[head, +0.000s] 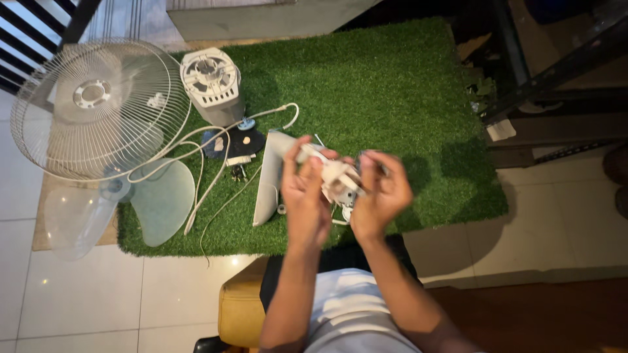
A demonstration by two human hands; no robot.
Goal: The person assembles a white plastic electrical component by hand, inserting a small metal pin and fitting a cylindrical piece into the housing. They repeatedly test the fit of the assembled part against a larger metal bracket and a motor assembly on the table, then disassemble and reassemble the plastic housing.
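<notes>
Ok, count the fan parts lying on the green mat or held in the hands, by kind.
Wire grille: 1
Blade set: 1
Motor housing: 1
White stand piece: 1
Small white part in both hands: 1
Total: 5

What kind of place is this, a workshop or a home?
Probably a home floor used as a makeshift repair spot. A green turf mat lies on pale floor tiles, and fan parts are spread out: a wire guard, clear blades, a motor housing. Both hands hold a small white part.
</notes>
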